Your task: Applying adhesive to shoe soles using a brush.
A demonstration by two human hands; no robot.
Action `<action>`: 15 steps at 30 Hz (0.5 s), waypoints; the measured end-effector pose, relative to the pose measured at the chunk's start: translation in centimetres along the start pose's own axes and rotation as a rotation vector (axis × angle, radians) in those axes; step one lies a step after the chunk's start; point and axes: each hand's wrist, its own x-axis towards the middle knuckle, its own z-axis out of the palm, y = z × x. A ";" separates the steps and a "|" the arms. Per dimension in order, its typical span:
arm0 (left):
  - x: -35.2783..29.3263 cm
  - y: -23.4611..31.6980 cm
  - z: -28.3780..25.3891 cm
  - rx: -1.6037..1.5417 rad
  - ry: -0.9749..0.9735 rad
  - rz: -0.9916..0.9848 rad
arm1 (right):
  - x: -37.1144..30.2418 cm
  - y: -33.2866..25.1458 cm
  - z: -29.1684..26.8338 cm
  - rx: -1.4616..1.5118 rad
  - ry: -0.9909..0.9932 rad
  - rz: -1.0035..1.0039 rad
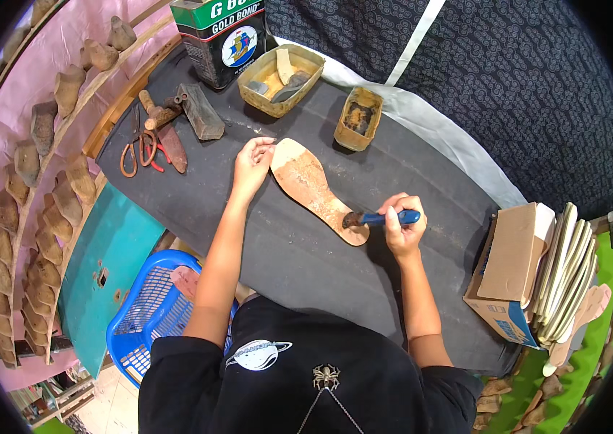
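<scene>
A tan shoe sole (313, 186) lies flat on the dark table, its wide toe end up left and its heel end down right. My left hand (253, 165) is at the toe edge, thumb and fingers closed on it. A blue-handled brush (391, 218) is gripped in my right hand (405, 226). Its dark bristles touch the sole near the heel. Most of the sole looks brownish and wet or coated, while the toe tip is paler.
Behind stand a black-and-green can (212, 54), a tub with scraps (271, 101) and a smaller stained tub (353, 137). Scissors (129, 155), a hammer (153, 108) and a dark block (202, 112) lie left. A cardboard box (505, 260) sits right; a blue basket (122, 325) is below left.
</scene>
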 end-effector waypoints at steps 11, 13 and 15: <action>0.1 -0.2 -0.1 -0.009 -0.016 0.021 | -0.1 0.7 1.1 0.068 0.069 -0.004; 0.0 0.1 0.0 -0.016 -0.013 -0.002 | -0.2 1.0 0.9 0.045 0.000 0.041; 0.0 0.2 0.1 -0.011 -0.012 -0.001 | -0.1 1.0 0.6 0.050 0.014 0.060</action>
